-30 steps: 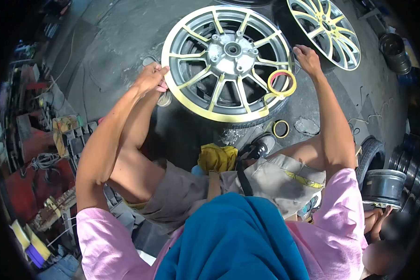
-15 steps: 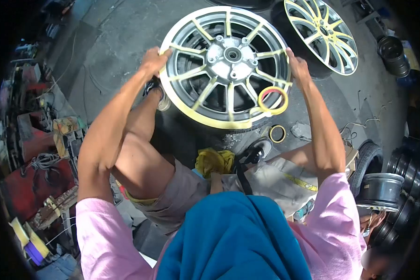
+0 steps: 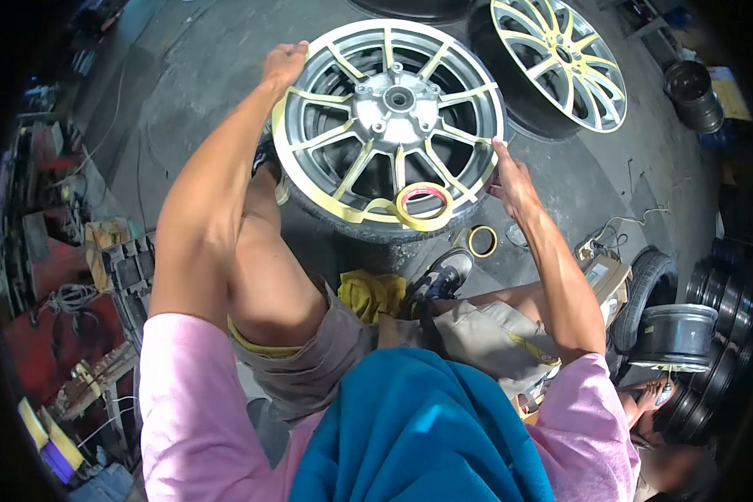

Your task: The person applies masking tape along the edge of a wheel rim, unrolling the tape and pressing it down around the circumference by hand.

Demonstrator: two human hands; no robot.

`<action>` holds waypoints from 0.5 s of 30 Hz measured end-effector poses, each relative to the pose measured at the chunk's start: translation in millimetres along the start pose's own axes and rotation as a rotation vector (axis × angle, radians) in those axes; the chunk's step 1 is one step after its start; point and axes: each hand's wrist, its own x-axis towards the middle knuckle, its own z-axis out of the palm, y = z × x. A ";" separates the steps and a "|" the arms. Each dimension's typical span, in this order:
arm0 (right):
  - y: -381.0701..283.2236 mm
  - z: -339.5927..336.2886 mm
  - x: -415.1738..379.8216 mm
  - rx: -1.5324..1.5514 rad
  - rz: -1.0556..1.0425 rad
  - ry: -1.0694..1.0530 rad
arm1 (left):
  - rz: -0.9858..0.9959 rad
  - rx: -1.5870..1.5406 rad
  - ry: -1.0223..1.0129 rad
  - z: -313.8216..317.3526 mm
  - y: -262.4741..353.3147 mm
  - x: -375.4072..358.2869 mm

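In the head view, the wheel [image 3: 397, 102] lies face up on a dark tyre [image 3: 343, 226], raised above the floor [image 3: 201, 100]. The left hand [image 3: 286, 64] grips the rim at the wheel's far left edge, its fingers bent over it. The right hand [image 3: 514, 180] grips the near right edge, thumb on top and the other fingers curled down the side, partly hidden.

Yellow tape [image 3: 330, 203] covers the near left edge of the rim, and a loose length runs from it to the tape roll [image 3: 427, 223], which hangs at the near edge, untouched by either hand. Pale yellow strips also cover the spokes.

Judging by the two-sided hold, the step in hand is turning or steadying the wheel partway through taping the rim. Continuing the tape would call for a free hand on the roll, the loose length drawn taut and kept on the rim's curve.
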 end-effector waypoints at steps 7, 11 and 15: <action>-14.8 -12.6 -1.0 -0.688 -0.179 0.058 | 0.001 -0.108 -0.108 -2.1 -24.6 -0.7; -23.7 15.3 -55.5 -1.014 -1.008 0.230 | 0.013 0.032 -0.042 -16.6 -45.8 -11.8; -2.6 48.9 -93.6 -1.094 -1.197 -0.327 | 0.330 0.527 -0.138 -48.6 -38.3 -89.7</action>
